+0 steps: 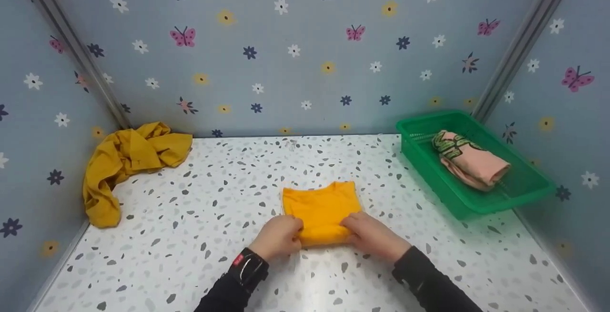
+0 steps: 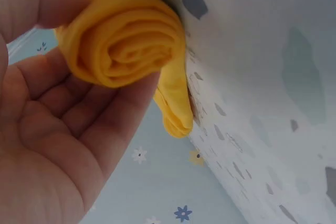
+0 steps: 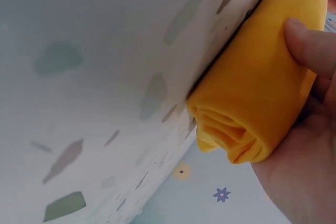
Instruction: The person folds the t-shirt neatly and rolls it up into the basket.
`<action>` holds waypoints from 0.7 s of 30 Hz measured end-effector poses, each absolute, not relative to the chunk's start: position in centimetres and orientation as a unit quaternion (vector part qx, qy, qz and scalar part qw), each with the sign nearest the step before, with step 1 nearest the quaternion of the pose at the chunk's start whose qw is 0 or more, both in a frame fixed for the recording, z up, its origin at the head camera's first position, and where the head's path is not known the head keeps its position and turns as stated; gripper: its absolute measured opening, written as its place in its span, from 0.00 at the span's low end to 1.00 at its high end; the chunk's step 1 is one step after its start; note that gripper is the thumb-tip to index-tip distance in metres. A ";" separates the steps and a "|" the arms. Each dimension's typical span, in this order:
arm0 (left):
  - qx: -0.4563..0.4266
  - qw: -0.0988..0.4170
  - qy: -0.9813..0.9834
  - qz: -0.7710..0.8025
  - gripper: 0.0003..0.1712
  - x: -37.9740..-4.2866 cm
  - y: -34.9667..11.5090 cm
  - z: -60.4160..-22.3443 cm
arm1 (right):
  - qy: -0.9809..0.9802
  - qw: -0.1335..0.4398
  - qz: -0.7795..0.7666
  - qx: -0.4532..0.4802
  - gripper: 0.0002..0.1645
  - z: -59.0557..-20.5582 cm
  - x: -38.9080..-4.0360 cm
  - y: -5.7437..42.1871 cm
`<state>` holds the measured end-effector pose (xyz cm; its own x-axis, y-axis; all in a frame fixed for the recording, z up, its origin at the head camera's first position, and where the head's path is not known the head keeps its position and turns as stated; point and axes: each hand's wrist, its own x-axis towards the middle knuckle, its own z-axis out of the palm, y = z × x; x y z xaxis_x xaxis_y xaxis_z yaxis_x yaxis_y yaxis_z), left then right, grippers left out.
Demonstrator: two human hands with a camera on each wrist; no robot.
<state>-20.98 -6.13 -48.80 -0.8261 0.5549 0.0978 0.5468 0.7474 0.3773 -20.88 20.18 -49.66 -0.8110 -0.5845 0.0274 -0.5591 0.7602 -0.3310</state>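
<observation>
A bright yellow garment lies on the speckled white table in front of me, folded into a narrow strip. Its near end is rolled up, while the far end lies flat. My left hand grips the left end of the roll, thumb on one side and fingers round the other. The left wrist view shows the spiral layers of the rolled cloth. At the opposite end, my right hand holds the roll, its thumb pressed on the yellow cloth. What kind of garment it is, I cannot tell.
A crumpled mustard cloth lies in the back left corner against the wall. On the right stands a green plastic basket holding a rolled pink garment with a green print. Flower-patterned walls enclose the table on three sides.
</observation>
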 end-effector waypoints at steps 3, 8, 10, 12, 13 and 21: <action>0.294 0.014 0.931 0.214 0.08 -21.0 -6.4 -49.0 | 0.933 0.040 -0.170 -0.313 0.16 -49.6 -20.8 20.3; 0.288 0.007 0.930 0.227 0.06 -20.9 -6.6 -49.3 | 0.928 0.037 -0.179 -0.325 0.15 -49.3 -20.7 20.5; 0.280 0.006 0.931 0.234 0.06 -20.9 -6.6 -49.3 | 0.930 0.041 -0.177 -0.319 0.15 -49.3 -20.7 20.5; 0.273 0.009 0.931 0.242 0.07 -20.9 -6.6 -49.4 | 0.932 0.047 -0.177 -0.313 0.15 -49.2 -20.7 20.4; 0.270 0.010 0.931 0.246 0.08 -21.0 -6.6 -49.4 | 0.933 0.050 -0.178 -0.309 0.15 -49.2 -20.8 20.4; 0.245 0.022 0.930 0.273 0.14 -21.9 -6.8 -49.9 | 0.940 0.067 -0.182 -0.279 0.22 -49.6 -21.5 20.5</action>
<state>-21.86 -6.81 -49.91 -0.8792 0.4676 0.0918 0.4431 0.7312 0.5186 -21.49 20.52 -49.58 -0.8350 -0.5497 -0.0245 -0.5009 0.7778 -0.3796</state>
